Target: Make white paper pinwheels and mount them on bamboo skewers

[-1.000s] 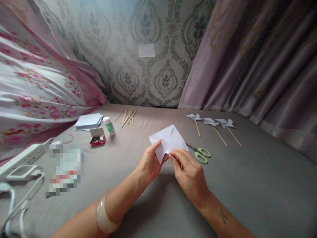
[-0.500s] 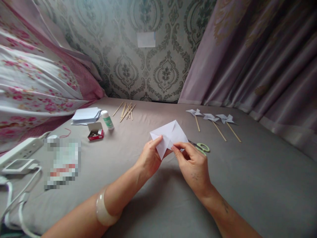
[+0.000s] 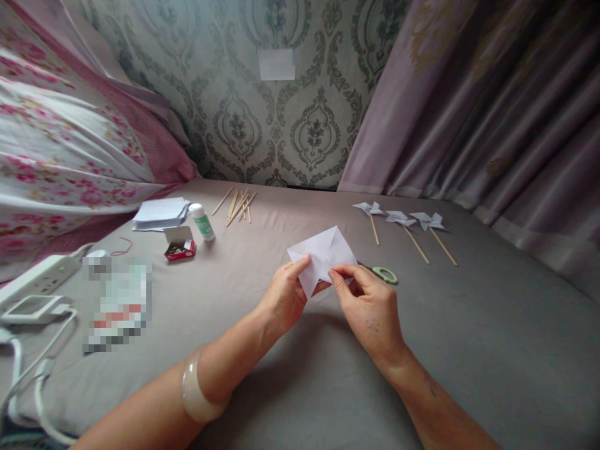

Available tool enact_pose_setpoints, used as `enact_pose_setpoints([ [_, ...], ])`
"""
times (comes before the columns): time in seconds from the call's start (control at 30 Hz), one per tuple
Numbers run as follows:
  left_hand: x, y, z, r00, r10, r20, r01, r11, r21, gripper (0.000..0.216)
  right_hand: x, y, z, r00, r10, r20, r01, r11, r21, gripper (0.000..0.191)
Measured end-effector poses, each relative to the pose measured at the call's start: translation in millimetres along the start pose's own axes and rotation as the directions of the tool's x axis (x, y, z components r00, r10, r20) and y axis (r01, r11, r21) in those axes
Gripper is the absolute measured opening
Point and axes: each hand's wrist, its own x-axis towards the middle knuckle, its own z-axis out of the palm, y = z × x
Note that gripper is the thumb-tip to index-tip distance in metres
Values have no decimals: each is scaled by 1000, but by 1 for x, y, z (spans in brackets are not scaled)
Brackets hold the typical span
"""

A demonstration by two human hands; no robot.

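A white sheet of paper (image 3: 323, 250), creased and with cut flaps, is held up between my two hands. My left hand (image 3: 285, 294) grips its left side, thumb on top and fingers underneath. At the lower right, my right hand (image 3: 368, 300) pinches a corner of the paper between thumb and fingertips. Just behind the right hand lie scissors with green handles (image 3: 385, 274), partly hidden by hand and paper. Three paper pinwheels on sticks (image 3: 429, 220) rest farther off to the right.
At the back left are a paper stack (image 3: 160, 212), a glue stick (image 3: 202, 224), a red box of small metal pieces (image 3: 180, 245) and several wooden sticks (image 3: 241, 205). A power strip (image 3: 44, 281) with cables and a blurred packet (image 3: 122, 300) lie nearer left.
My right hand has moved slightly right, and the flap it pinches lies a little differently. The left hand keeps its grip. The view has tilted slightly.
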Motion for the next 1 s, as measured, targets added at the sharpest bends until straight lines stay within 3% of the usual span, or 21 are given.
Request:
enact_pose_setpoints([
  [0.3,1,-1,-2,1000,20,7,-20,999,34,7,0,2,1,999,46,12,-46,999,-29,7],
  [0.63,2,-9,-6,993,87,84,-96,989,114,24,-2,4,1,992,106,65,-104,994,-21,8],
  [1.0,1,-9,-5,993,97,60,-104,986,130,29,-1,2,3,988,127,87,-125,992,-25,8],
])
